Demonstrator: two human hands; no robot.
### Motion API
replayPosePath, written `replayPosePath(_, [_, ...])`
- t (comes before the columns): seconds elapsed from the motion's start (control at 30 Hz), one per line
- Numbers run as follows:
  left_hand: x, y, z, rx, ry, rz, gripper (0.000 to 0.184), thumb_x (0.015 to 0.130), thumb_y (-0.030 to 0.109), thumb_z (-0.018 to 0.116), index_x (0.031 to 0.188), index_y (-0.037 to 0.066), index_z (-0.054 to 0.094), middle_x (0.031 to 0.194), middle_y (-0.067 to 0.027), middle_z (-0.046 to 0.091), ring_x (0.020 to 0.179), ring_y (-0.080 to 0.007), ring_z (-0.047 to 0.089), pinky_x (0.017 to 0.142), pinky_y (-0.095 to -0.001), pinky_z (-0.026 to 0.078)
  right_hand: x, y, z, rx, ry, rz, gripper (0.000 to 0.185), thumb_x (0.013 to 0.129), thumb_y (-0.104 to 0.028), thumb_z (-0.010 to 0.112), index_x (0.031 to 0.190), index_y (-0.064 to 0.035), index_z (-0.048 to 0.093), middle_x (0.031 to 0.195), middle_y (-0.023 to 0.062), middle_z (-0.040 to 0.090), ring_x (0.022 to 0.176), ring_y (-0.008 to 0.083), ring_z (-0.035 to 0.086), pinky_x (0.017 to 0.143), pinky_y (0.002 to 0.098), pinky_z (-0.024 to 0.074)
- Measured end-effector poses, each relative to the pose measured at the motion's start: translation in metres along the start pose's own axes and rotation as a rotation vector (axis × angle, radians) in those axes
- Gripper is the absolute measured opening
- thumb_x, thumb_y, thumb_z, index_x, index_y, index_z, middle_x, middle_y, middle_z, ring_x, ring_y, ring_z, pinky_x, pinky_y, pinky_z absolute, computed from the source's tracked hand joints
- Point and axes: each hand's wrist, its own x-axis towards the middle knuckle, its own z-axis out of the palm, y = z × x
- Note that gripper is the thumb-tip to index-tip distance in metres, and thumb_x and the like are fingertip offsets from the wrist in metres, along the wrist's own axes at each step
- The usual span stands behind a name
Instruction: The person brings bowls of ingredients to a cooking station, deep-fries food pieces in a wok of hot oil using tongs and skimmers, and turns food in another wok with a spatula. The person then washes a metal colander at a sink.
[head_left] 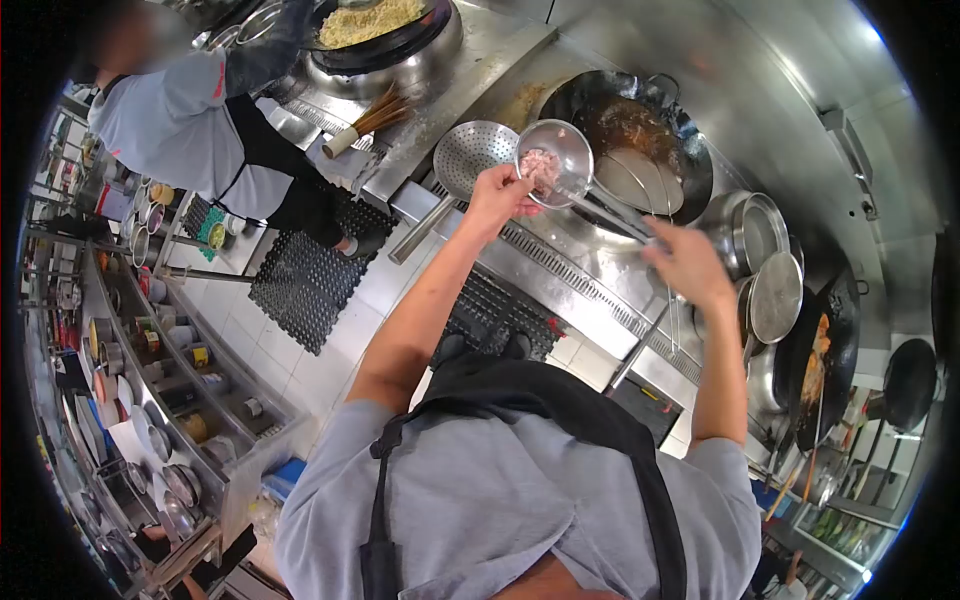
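Note:
A metal ladle (572, 145) holds small pieces of pink meat (541, 170) in front of me, at the near side of a large dark wok (655, 130). My left hand (502, 195) is at the ladle's bowl, its fingers pressed together beside the meat. The ladle's handle (615, 217) runs right to my right hand (692, 262), which is closed on it and blurred by motion. In the wok are brown residue and a wire strainer (640, 180). A perforated skimmer (473, 160) lies just left of the ladle.
A co-worker (190, 130) stands at the upper left by a wok of yellow food (368, 22). A bamboo brush (370, 122) lies on the counter between us. Stacked strainers (775, 297) and another wok (838, 360) are on the right. Shelves (190, 370) line the left.

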Motion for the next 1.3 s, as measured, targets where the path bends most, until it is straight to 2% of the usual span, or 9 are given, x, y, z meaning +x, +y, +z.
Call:
replayPosePath(0.07, [0.003, 0.009, 0.004, 0.044, -0.007, -0.013, 0.014, 0.093, 0.007, 0.059, 0.086, -0.003, 0.052, 0.088, -0.0167, 0.065, 0.075, -0.0281, 0.071, 0.066, -0.0337, 0.062, 0.004, -0.004, 0.024, -0.144, 0.004, -0.041, 0.039, 0.086, -0.020, 0.063, 0.123, -0.0076, 0.062, 0.104, 0.0212, 0.068, 0.094, 0.0409, 0.063, 0.085, 0.0492, 0.0486])
replayPosePath(0.27, [0.017, 0.008, 0.000, -0.027, 0.026, -0.067, 0.013, 0.093, 0.007, 0.058, 0.092, -0.004, 0.051, 0.094, -0.0207, 0.065, 0.078, -0.0315, 0.071, 0.067, -0.0360, 0.062, -0.004, 0.007, -0.015, -0.019, 0.213, 0.159, 0.038, 0.086, -0.018, 0.062, 0.121, -0.0033, 0.064, 0.106, 0.0245, 0.066, 0.098, 0.0403, 0.064, 0.087, 0.0419, 0.0492])
replayPosePath(0.47, [0.023, 0.000, 0.009, -0.116, 0.061, -0.158, 0.013, 0.095, 0.007, 0.056, 0.097, -0.004, 0.050, 0.099, -0.0226, 0.065, 0.083, -0.0351, 0.071, 0.069, -0.0375, 0.062, 0.100, 0.133, 0.041, 0.004, 0.138, 0.127, 0.040, 0.083, -0.025, 0.065, 0.117, -0.0029, 0.066, 0.100, 0.0263, 0.066, 0.098, 0.0415, 0.064, 0.087, 0.0434, 0.0497])
replayPosePath(0.5, [0.022, -0.001, 0.010, -0.120, 0.053, -0.149, 0.013, 0.095, 0.007, 0.057, 0.096, -0.004, 0.050, 0.099, -0.0225, 0.065, 0.082, -0.0351, 0.071, 0.070, -0.0377, 0.062, 0.113, 0.131, 0.044, -0.009, 0.003, 0.217, 0.043, 0.082, -0.026, 0.065, 0.117, -0.0022, 0.065, 0.104, 0.0266, 0.066, 0.101, 0.0408, 0.064, 0.089, 0.0429, 0.0496])
replayPosePath(0.6, [0.018, -0.005, 0.007, -0.124, 0.043, -0.121, 0.015, 0.095, 0.009, 0.057, 0.094, -0.004, 0.050, 0.098, -0.0217, 0.065, 0.082, -0.0347, 0.071, 0.070, -0.0378, 0.062, 0.114, 0.132, 0.057, 0.013, 0.265, 0.324, 0.043, 0.082, -0.027, 0.065, 0.117, -0.0013, 0.065, 0.109, 0.0263, 0.065, 0.105, 0.0403, 0.063, 0.091, 0.0428, 0.0493])
replayPosePath(0.7, [0.010, -0.007, 0.001, -0.104, 0.034, -0.080, 0.015, 0.095, 0.010, 0.057, 0.093, -0.004, 0.051, 0.096, -0.0202, 0.065, 0.082, -0.0336, 0.071, 0.070, -0.0373, 0.062, 0.077, 0.101, 0.019, 0.022, 0.315, 0.193, 0.040, 0.083, -0.025, 0.064, 0.116, -0.0019, 0.066, 0.109, 0.0266, 0.065, 0.105, 0.0407, 0.062, 0.092, 0.0439, 0.0490])
replayPosePath(0.93, [0.017, 0.005, 0.000, 0.080, -0.033, -0.021, 0.013, 0.094, 0.008, 0.058, 0.093, -0.005, 0.053, 0.092, -0.0189, 0.066, 0.078, -0.0307, 0.071, 0.070, -0.0362, 0.062, 0.021, 0.014, 0.015, -0.144, 0.013, 0.068, 0.041, 0.086, -0.024, 0.063, 0.124, -0.0088, 0.062, 0.100, 0.0233, 0.068, 0.098, 0.0402, 0.064, 0.085, 0.0483, 0.0500])
replayPosePath(1.1, [0.027, 0.011, -0.004, -0.020, 0.020, -0.077, 0.015, 0.094, 0.009, 0.058, 0.095, -0.005, 0.053, 0.096, -0.0221, 0.067, 0.079, -0.0312, 0.071, 0.071, -0.0369, 0.062, 0.016, 0.017, 0.010, -0.194, 0.196, 0.157, 0.039, 0.088, -0.020, 0.061, 0.126, -0.0104, 0.061, 0.089, 0.0212, 0.068, 0.089, 0.0402, 0.065, 0.079, 0.0500, 0.0499])
replayPosePath(1.3, [0.033, 0.009, -0.005, -0.070, 0.048, -0.134, 0.018, 0.094, 0.009, 0.058, 0.101, -0.006, 0.051, 0.098, -0.0226, 0.066, 0.081, -0.0341, 0.071, 0.072, -0.0377, 0.062, 0.073, 0.109, 0.022, 0.048, 0.243, 0.147, 0.036, 0.085, -0.022, 0.063, 0.117, -0.0056, 0.067, 0.103, 0.0230, 0.068, 0.097, 0.0390, 0.065, 0.087, 0.0438, 0.0500])
